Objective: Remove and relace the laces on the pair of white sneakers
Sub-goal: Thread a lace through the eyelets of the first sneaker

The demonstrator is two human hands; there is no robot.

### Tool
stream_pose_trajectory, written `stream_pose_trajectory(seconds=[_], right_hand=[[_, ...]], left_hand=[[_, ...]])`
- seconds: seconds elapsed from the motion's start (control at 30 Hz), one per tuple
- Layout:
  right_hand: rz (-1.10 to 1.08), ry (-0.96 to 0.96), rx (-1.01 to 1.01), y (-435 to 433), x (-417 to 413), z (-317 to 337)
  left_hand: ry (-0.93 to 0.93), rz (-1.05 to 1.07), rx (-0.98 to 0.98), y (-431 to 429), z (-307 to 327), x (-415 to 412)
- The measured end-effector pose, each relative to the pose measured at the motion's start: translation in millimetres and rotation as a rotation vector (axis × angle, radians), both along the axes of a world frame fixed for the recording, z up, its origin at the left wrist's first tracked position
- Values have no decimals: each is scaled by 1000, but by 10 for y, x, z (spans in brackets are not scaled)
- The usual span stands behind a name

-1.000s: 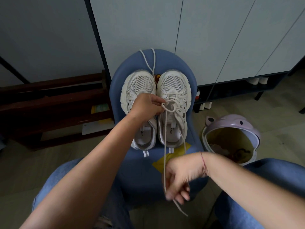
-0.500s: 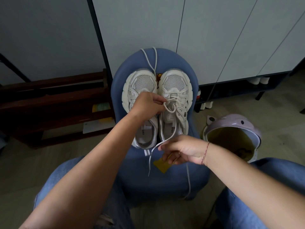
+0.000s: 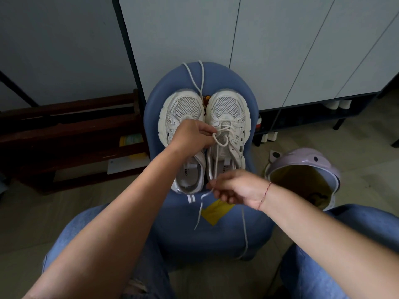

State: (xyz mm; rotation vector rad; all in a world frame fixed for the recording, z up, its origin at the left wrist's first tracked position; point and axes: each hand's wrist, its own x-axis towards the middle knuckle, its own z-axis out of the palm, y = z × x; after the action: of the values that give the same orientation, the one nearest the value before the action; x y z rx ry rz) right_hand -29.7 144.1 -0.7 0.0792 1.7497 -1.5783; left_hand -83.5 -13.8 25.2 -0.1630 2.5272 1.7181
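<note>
Two white sneakers stand side by side, toes away from me, on a blue stool (image 3: 254, 117). The left sneaker (image 3: 183, 113) has no lace in it. The right sneaker (image 3: 228, 117) carries a white lace (image 3: 222, 143) threaded through its upper eyelets. My left hand (image 3: 192, 137) pinches a loop of that lace at the shoe's inner side. My right hand (image 3: 235, 186), near the heel, pinches the lace's free end, whose tip hangs over the stool's front. A second loose lace (image 3: 196, 80) lies beyond the toes.
A lilac bin (image 3: 302, 169) with dark contents stands on the floor to the right of the stool. A dark wooden rack (image 3: 64, 137) is at the left, white cabinet doors (image 3: 280, 50) behind. My knees in jeans flank the stool's front.
My right hand rose from low in front of the stool to the right sneaker's heel, taking the lace end with it. My left hand kept its pinch on the loop.
</note>
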Motion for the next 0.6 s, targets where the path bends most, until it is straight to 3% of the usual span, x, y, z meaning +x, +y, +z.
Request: stream_pose_trajectory(seconds=[0.1, 0.27, 0.6], right_hand=[[418, 3, 51, 26, 91, 85], [842, -122, 20, 30, 231, 58], [991, -112, 42, 85, 197, 121]], left_hand=[[7, 3, -3, 3, 3, 13], [3, -12, 23, 4, 20, 27], [29, -19, 13, 1, 20, 27]])
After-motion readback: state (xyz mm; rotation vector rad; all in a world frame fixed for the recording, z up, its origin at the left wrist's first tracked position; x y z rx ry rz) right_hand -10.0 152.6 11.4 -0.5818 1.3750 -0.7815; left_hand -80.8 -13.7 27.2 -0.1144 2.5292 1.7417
